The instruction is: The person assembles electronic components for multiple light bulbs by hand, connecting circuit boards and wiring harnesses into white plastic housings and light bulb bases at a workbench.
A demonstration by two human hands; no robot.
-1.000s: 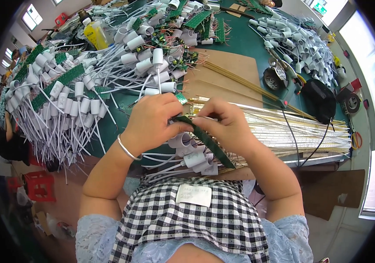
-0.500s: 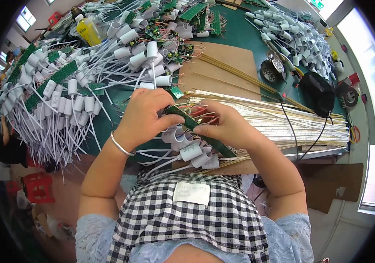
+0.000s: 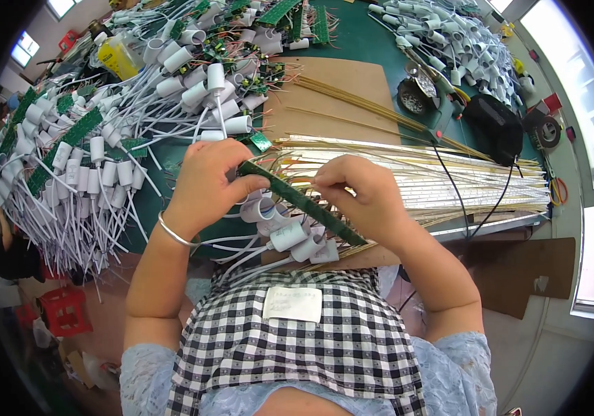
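Observation:
A long green circuit board (image 3: 304, 202) slants over the near edge of the table, its upper left end pinched between the thumb and fingers of my left hand (image 3: 217, 177). Thin reddish wires (image 3: 299, 179) stand out behind the board. At them, my right hand (image 3: 363, 197) is closed in a pinch on what looks like one wire, just off the board's far side. Below the board lie several white cylindrical housings (image 3: 288, 236) with white cables running left. A silver bangle (image 3: 175, 232) circles my left wrist.
Gold and white strips (image 3: 449, 184) lie in a bundle to the right, beside a brown board (image 3: 352, 90). Piled housings and cables (image 3: 96, 166) cover the left. A yellow bottle (image 3: 116, 59), a metal dish (image 3: 416, 93), black tape (image 3: 550, 132) and a black cord (image 3: 455, 184) are around.
My right hand has let go of the circuit board's middle and drawn slightly back, pinching at the wires. My left hand still grips the board's end. The whole view has shifted a little.

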